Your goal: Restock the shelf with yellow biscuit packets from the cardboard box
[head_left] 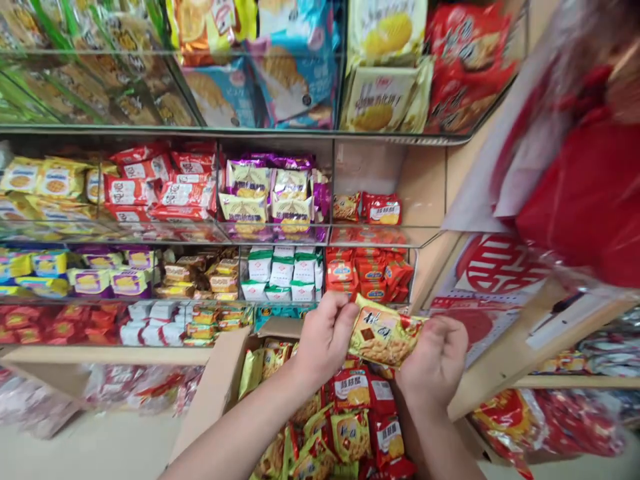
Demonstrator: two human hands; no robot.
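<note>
Between both hands a yellow snack packet (384,332) with a cookie picture is stretched level above an open box. My left hand (327,337) pinches its left end between thumb and curled fingers. Its right end is gripped by my right hand (434,360), closed the same way. Below them the cardboard box (203,407) holds several yellow packets (350,433) and red packets (351,389). Behind the hands, a shelf bin carries a yellow packet (347,207) and a red packet (381,209) standing side by side.
Clear-walled shelf bins hold purple packets (245,193), green-white packets (283,267) and orange-red packets (370,273). The shelf edge (280,132) juts out above. A red bag (590,180) hangs at right, near a wooden post (493,353). Bagged goods (545,420) lie low right.
</note>
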